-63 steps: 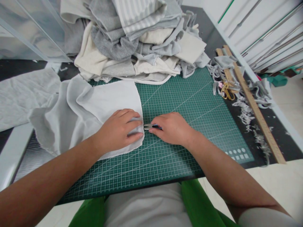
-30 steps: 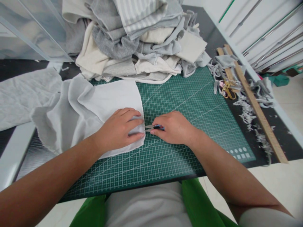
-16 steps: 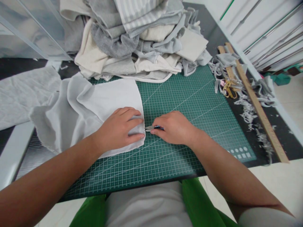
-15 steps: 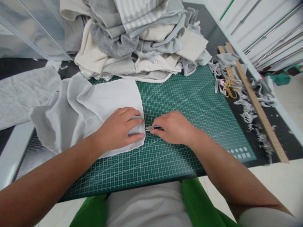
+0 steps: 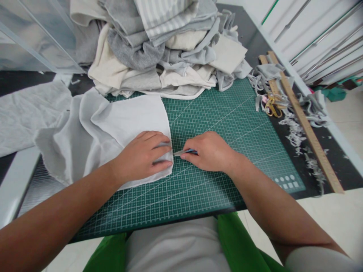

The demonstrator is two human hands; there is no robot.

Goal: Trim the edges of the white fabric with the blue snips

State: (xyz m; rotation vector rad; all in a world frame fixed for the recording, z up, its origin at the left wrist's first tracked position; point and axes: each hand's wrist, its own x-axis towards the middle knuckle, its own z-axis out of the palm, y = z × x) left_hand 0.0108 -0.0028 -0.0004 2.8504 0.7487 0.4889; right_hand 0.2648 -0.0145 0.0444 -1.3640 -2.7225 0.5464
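A light grey piece of cloth (image 5: 138,113) lies on the green cutting mat (image 5: 210,189), bunched into folds toward the left. My left hand (image 5: 144,156) rests flat on its right end, fingers spread and pressing the fabric down. Just right of the cloth's edge, my right hand (image 5: 208,151) is closed around small thread snips (image 5: 184,152). Their silver blades point left, and the tips are at the cloth's right edge. Most of the snips' handle is hidden inside my fingers.
Behind the mat rises a large heap of grey and cream fabric (image 5: 136,53). Along the right side lie a wooden ruler (image 5: 306,121), gold-handled scissors (image 5: 272,106) and thread scraps (image 5: 295,132). Another grey cloth (image 5: 31,113) is at far left.
The snips' blades have come together; they were slightly apart before. Both hands stay in nearly the same place, and the view has shifted a little.
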